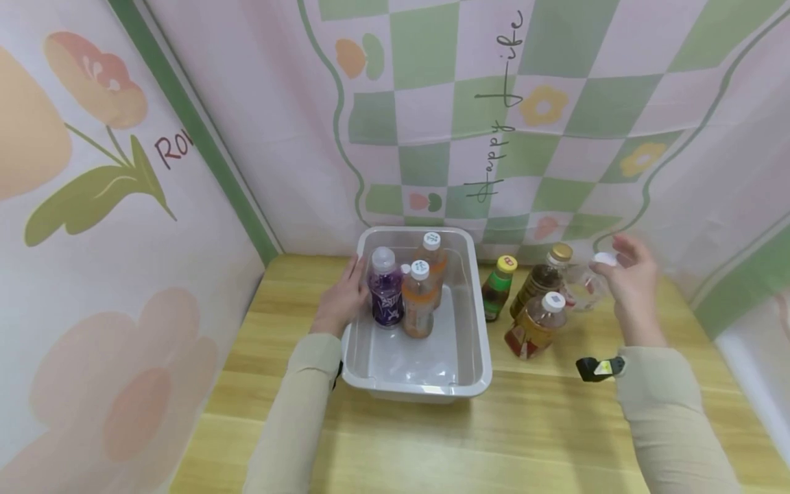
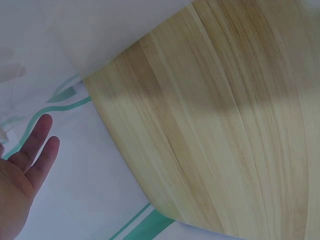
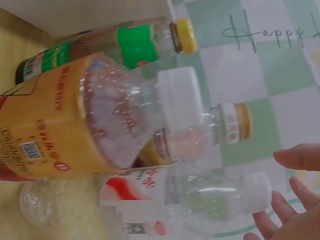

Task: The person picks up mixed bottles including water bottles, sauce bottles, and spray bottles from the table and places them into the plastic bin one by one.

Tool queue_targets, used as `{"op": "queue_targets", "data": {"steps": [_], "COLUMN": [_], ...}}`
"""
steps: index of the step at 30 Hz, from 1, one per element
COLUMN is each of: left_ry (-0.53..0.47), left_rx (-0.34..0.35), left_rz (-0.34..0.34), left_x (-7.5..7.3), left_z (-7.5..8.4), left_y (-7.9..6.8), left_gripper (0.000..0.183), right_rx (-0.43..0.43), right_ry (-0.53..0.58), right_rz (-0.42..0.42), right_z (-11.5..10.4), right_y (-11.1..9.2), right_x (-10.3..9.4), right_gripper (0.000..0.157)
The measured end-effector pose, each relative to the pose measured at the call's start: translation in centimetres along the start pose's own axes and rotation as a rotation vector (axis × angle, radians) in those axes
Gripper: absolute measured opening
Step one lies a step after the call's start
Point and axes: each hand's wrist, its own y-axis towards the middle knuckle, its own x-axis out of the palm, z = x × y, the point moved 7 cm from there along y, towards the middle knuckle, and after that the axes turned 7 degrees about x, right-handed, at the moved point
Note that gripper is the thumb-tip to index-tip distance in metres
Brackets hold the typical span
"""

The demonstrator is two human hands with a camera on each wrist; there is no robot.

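Observation:
My left hand (image 1: 341, 300) rests at the left rim of a grey plastic tub (image 1: 426, 391); two of its fingers (image 2: 44, 160) look straight in the left wrist view. In the tub stand a purple drink bottle (image 1: 387, 302) and two orange-banded bottles with white caps, the nearer bottle (image 1: 419, 317) and the farther bottle (image 1: 437, 264). At the right, my right hand (image 1: 632, 288) is at the white cap of a clear bottle (image 3: 215, 195). Its fingers are at the cap's edge, while the thumb (image 3: 300, 157) stands apart from it.
Between tub and right hand stand a green-labelled bottle (image 1: 496, 295) with a yellow cap, a dark bottle (image 1: 542, 281) with a gold cap, and an orange-labelled bottle (image 1: 532, 331) with a white cap. A patterned curtain (image 1: 426, 116) hangs behind the wooden table (image 1: 395, 446).

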Motion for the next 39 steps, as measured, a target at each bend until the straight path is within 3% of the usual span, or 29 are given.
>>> {"op": "queue_targets", "data": {"steps": [9,17,29,32,39], "left_ry": [-0.008,-0.012,-0.011,-0.01,0.0], "left_rx": [-0.005,-0.008,-0.019,-0.021,-0.024], "left_rz": [-0.012,-0.019,-0.039,-0.041,-0.036], "left_x": [0.1,0.1,0.1,0.1,0.1], "left_z": [-0.2,-0.3,-0.2,-0.2,-0.2], "left_y": [0.1,0.2,0.1,0.1,0.1], "left_gripper": [0.062,0.063,0.063,0.063,0.062], "right_rx": [0.065,0.052,0.132,0.131,0.077], "right_ry": [0.073,0.196,0.177,0.178,0.327], "right_rz": [-0.033,-0.023,0.058,0.064,0.063], "right_z": [1.6,2.0,2.6,2.4,1.2], "right_y": [0.8,0.9,1.7,1.6,1.0], "right_x": [0.1,0.3,-0.3,-0.4,-1.0], "right_gripper": [0.076,0.075,0.081,0.081,0.077]}}
